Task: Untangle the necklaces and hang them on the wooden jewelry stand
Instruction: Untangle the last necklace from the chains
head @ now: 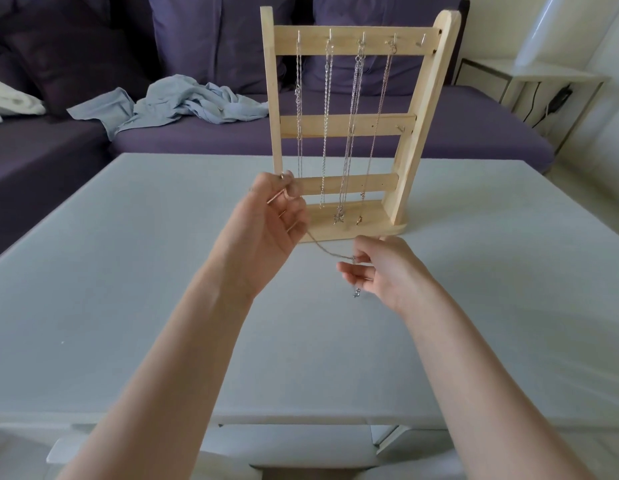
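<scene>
I pinch the thin silver chain necklace (323, 249) with both hands, left hand (273, 216) higher than right hand (377, 268), so it slopes down-right, below the free rightmost hook (422, 39) of the pale wooden jewelry stand (418, 109).

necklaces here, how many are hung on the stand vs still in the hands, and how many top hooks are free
Silver chain necklaces hanging on the pale wooden jewelry stand: 4
Thin chain necklace held between left hand and right hand: 1
Free top-row hook: 1
Total necklaces: 5
</scene>
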`<state>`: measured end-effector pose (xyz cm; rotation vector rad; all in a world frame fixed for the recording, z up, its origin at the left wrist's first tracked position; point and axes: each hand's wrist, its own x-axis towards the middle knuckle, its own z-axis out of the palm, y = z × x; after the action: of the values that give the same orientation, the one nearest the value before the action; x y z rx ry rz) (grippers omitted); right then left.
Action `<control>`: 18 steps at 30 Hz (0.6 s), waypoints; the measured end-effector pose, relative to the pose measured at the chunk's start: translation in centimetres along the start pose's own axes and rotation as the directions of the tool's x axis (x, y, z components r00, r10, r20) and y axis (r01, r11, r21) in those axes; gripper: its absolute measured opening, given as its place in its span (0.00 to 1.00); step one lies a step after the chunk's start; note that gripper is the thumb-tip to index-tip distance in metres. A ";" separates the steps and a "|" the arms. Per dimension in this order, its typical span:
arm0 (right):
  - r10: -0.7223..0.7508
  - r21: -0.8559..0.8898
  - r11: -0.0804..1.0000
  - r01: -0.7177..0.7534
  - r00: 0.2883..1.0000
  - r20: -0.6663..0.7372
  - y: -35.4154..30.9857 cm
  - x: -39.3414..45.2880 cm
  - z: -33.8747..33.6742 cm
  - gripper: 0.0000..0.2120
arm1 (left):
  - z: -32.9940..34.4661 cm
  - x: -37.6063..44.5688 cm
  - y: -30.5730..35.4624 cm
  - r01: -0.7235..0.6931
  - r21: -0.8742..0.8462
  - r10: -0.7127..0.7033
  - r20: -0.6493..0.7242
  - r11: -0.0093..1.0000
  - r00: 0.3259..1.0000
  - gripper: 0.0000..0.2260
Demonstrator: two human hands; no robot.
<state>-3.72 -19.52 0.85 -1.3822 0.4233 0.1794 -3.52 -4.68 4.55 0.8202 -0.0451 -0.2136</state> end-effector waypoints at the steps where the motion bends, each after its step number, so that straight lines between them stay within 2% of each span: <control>1: -0.005 -0.005 1.000 0.005 1.000 0.006 0.0 0.0 -0.1 0.10 | -0.2 0.1 -0.1 0.020 0.059 -0.018 -0.045 0.998 0.999 0.07; 3: -0.022 -0.031 0.999 0.022 1.000 0.020 0.0 -0.1 -0.3 0.09 | -0.6 0.5 -0.9 0.084 0.300 -0.037 -0.158 0.950 0.987 0.07; 4: -0.035 -0.047 0.998 0.036 0.999 0.027 0.0 -0.2 -0.3 0.08 | -0.8 0.6 -1.4 0.129 0.479 -0.029 -0.211 0.868 0.977 0.07; 6: -0.067 -0.090 0.993 0.072 0.996 0.050 -0.2 -0.3 -0.3 0.08 | -1.0 0.7 -2.5 0.223 0.780 -0.010 -0.268 0.585 0.963 0.06; 7: -0.085 -0.119 0.988 0.093 0.994 0.071 -0.2 -0.3 -0.3 0.08 | -1.0 0.6 -3.0 0.247 0.865 -0.012 -0.269 0.437 0.963 0.05; 8: -0.102 -0.147 0.982 0.115 0.990 0.096 -0.3 -0.4 -0.3 0.08 | -1.0 0.5 -3.4 0.239 0.914 -0.023 -0.245 0.327 0.969 0.04; 9: -0.117 -0.168 0.976 0.136 0.986 0.119 -0.3 -0.5 -0.4 0.08 | -1.0 0.3 -3.8 0.204 0.942 -0.038 -0.201 0.266 0.979 0.05; 11: -0.142 -0.181 0.969 0.170 0.977 0.158 -0.5 -0.6 -0.4 0.09 | -0.9 0.2 -4.1 0.124 0.965 -0.055 -0.115 0.230 0.992 0.05; 13: -0.165 -0.173 0.965 0.197 0.969 0.185 -0.7 -0.7 -0.6 0.09 | -0.8 0.1 -4.1 0.090 0.961 -0.049 -0.080 0.260 0.996 0.04; 15: -0.191 -0.187 0.955 0.229 0.961 0.202 -0.8 -0.7 -0.9 0.09 | -0.6 0.2 -3.9 0.094 0.951 -0.030 -0.089 0.294 0.996 0.03; 18: -0.216 -0.326 0.905 0.274 0.955 0.204 -0.7 -0.7 -1.4 0.09 | -0.6 0.4 -3.5 0.101 0.943 0.047 -0.122 0.318 0.991 0.04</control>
<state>-4.36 -20.90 1.60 -1.7450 0.0756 0.1641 -3.70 -6.59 1.58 2.0774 -0.0335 -0.1473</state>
